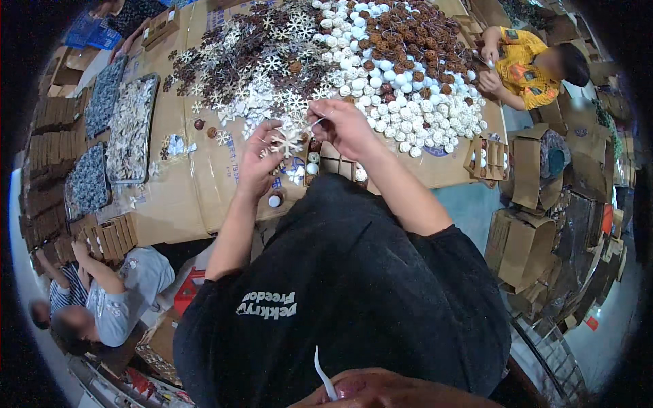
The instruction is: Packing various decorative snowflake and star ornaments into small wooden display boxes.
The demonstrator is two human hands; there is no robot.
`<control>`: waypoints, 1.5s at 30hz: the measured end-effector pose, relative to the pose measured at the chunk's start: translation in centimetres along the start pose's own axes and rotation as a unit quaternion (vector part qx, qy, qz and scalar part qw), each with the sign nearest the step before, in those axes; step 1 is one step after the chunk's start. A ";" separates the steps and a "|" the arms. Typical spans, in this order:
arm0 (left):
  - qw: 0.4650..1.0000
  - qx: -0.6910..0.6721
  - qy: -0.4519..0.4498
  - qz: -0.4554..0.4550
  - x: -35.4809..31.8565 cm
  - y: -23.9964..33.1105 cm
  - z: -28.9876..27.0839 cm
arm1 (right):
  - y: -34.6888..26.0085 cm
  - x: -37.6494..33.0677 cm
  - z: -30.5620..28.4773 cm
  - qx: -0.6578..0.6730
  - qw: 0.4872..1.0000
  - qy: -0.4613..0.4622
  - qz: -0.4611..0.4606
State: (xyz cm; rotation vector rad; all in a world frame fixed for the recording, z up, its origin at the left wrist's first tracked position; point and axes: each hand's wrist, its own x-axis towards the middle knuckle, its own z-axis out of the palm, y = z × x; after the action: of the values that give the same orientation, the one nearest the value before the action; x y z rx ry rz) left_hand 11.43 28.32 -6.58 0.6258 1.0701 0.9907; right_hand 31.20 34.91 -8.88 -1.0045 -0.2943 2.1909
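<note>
My left hand point(258, 163) is closed on a cream wooden snowflake point(288, 143), pinching it at its left side. My right hand point(345, 128) is closed too, its fingertips pinching a thin pale string point(313, 125) just above and to the right of the snowflake. Whether the string runs through the snowflake is too small to tell. Below my hands, against my shirt, a divided cardboard box point(331, 165) holds balls in some compartments. Beyond my fingers lies a heap of cream and dark brown snowflakes point(262, 58).
White woven balls point(408, 126) and brown woven balls point(411, 41) cover the table's far right. Trays of pale pieces point(132, 129) stand left. A person in yellow point(524, 64) works at the right; other people sit lower left point(115, 299). Cardboard boxes point(520, 248) stack on the right.
</note>
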 end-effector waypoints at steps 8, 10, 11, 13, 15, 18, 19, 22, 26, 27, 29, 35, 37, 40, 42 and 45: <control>0.983 -0.078 -0.161 -0.044 1.3 0.2 1.6 | -2.5 -0.3 1.3 -0.146 0.989 -0.030 0.023; 0.994 -0.033 -0.089 -0.057 1.9 -1.1 1.0 | -0.9 0.5 1.2 -0.250 0.965 -0.005 -0.085; 0.996 -0.012 -0.067 -0.056 2.1 -1.2 1.3 | -0.2 0.8 1.2 -0.300 0.944 0.008 -0.141; 0.990 0.102 -0.091 0.018 2.3 -1.2 1.8 | 0.5 1.4 0.7 -0.317 0.932 0.036 -0.170; 0.975 0.188 -0.095 0.071 2.6 -1.2 2.5 | 0.9 1.4 1.0 -0.371 0.902 0.098 -0.199; 0.982 0.130 -0.078 0.116 2.5 -1.6 3.0 | 0.0 1.1 0.9 -0.452 0.854 0.131 -0.221; 0.986 0.094 -0.071 0.120 2.4 -1.7 3.0 | -0.5 0.9 0.8 -0.478 0.837 0.141 -0.228; 0.982 0.167 -0.088 0.028 2.6 0.1 3.4 | -2.5 1.1 -0.4 -0.557 0.810 0.099 -0.155; 0.967 0.225 -0.114 -0.026 2.6 0.8 2.6 | -4.1 1.5 -0.4 -0.603 0.790 0.037 -0.106; 0.966 0.226 -0.123 -0.040 2.6 1.3 2.7 | -4.3 1.6 -0.4 -0.612 0.783 0.025 -0.108; 0.958 0.242 -0.153 -0.016 2.5 1.9 2.4 | -4.6 1.4 0.1 -0.615 0.781 0.007 -0.111; 0.988 0.005 -0.140 -0.059 0.8 2.5 0.5 | -3.8 1.0 1.7 -0.511 0.840 -0.081 -0.163; 0.949 -0.191 -0.246 -0.047 -1.1 2.1 -0.1 | -4.3 -1.1 2.5 -0.530 0.799 -0.133 -0.252; 0.897 -0.250 -0.364 0.016 -1.2 3.5 2.4 | -4.7 -1.2 1.1 -0.501 0.756 -0.221 -0.359; 0.902 -0.215 -0.372 0.036 -2.1 5.7 4.4 | -6.2 -2.1 -0.3 -0.419 0.838 -0.263 -0.233; 0.935 -0.145 -0.319 -0.061 -2.2 7.1 4.6 | -6.5 -4.2 0.6 -0.334 0.878 -0.324 -0.113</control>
State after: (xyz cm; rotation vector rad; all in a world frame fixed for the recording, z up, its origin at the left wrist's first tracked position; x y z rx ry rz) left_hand 12.88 29.72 1.96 0.5717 0.3718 0.7373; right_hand 35.95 36.84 -3.00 -0.4661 -1.4774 2.1691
